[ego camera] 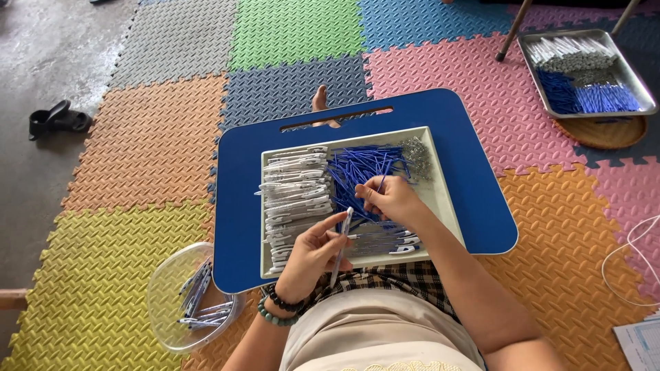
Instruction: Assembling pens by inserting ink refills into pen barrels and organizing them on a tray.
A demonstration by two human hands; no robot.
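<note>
My left hand holds a white pen barrel upright over the near edge of a pale tray. My right hand pinches a thin blue refill just above the tray's middle. The tray rests on a blue lap board. In it lie a stack of white pen barrels on the left, a heap of blue refills in the middle, small metal springs at the far right corner, and finished pens near my right wrist.
A clear plastic bowl with several assembled pens sits on the foam mat at my left. A metal tray of white barrels and blue refills stands far right over a woven basket. Black sandals lie on the concrete.
</note>
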